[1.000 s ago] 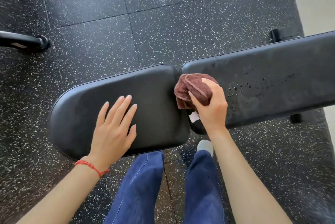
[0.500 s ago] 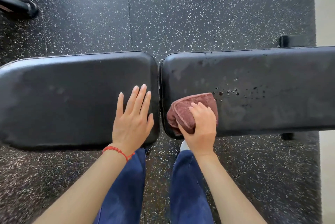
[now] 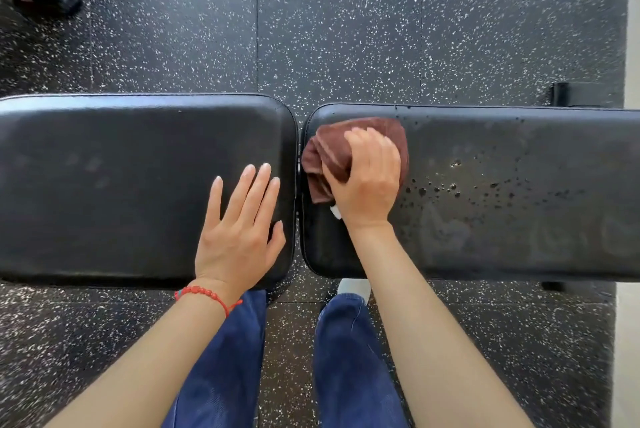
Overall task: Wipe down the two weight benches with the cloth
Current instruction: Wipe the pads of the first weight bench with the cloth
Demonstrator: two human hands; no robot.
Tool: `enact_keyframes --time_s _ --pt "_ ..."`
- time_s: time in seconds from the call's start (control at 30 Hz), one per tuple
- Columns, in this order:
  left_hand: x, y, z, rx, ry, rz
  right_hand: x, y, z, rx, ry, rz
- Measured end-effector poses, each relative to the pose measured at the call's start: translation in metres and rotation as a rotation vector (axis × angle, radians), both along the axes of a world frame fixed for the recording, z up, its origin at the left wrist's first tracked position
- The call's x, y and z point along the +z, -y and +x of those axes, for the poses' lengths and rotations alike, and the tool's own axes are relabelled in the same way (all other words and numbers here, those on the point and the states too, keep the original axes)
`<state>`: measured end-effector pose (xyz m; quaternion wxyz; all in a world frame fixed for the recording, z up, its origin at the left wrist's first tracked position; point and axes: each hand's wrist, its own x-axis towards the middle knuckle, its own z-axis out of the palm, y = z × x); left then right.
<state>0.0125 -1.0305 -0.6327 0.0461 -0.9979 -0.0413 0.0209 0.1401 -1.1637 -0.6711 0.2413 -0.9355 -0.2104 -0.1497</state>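
Wiping is under way on the right-hand pad (image 3: 502, 192) of the bench, where the right hand (image 3: 367, 182) presses a bunched brown cloth (image 3: 332, 150) against the vinyl, its fingers (image 3: 363, 142) curled over the top of the wad and gripping it. Half a second ago the cloth sat at the near edge of this pad; it has since travelled up toward the far edge, close beside the gap (image 3: 299, 185) that separates the two pads. A second ago it was right at that gap. The stroke therefore reads as a short sweep across the pad's width at its left end.

Dark water droplets (image 3: 450, 185) are scattered just to the right of the hand, and they look much as they did in the earlier pictures, so that patch seems not yet wiped. The judgement is that the cleaning of this pad has only begun and most of its length is left.

The left hand (image 3: 239, 220) lies flat on the left-hand pad (image 3: 121, 185), fingers straight and slightly spread, holding nothing; it has kept the same spot near the pad's right end, apparently as a brace. A red bracelet (image 3: 204, 294) circles that wrist. Speckled rubber floor (image 3: 346, 29) surrounds the bench, and the person's blue trousers (image 3: 346, 358) show below. A second bench is not clearly in view.
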Motion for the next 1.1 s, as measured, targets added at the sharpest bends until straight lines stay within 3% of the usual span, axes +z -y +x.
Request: enact_keyframes --time_s 0.17,0.47,0.7,1.1 --pt "-0.003 -0.001 -0.001 -0.001 0.026 -0.015 0.000 -0.013 0.022 -0.026 -0.053 0.001" --pt "-0.006 -0.001 -0.002 0.011 0.053 -0.029 0.000 0.029 -0.034 0.039 -0.115 0.089" --pt "-0.006 0.000 -0.004 0.012 0.045 -0.027 -0.006 0.066 -0.094 -0.025 -0.098 0.095" --pt "-0.007 0.000 -0.004 0.000 0.054 -0.016 -0.007 0.032 -0.056 -0.284 -0.049 0.145"
